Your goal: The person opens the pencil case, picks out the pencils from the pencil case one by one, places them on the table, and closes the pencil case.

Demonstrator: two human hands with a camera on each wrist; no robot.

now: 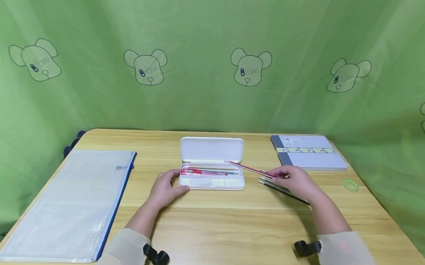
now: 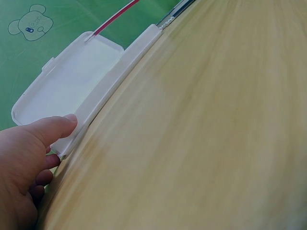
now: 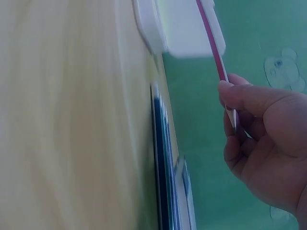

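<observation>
A white pencil case (image 1: 234, 184) lies with its lid (image 1: 211, 150) raised at the middle of the table. Inside it are a red pen (image 1: 196, 171), several slim pencils or pens and a small pale block (image 1: 201, 182). My left hand (image 1: 164, 189) grips the case's left end, its thumb (image 2: 62, 127) on the front wall. Just right of the case, my right hand (image 1: 297, 183) pinches a slim red pencil (image 3: 211, 40), which slants up to the left with its far tip over the case. Several dark pencils (image 1: 284, 190) lie on the table beneath that hand.
On the left lies a large translucent zip folder (image 1: 70, 201) with a blue edge. A grey-and-white notebook (image 1: 306, 152) with a patterned band is at the back right, near a pale green ring (image 1: 350, 185). A green curtain (image 1: 199, 100) hangs behind the table (image 1: 229, 232).
</observation>
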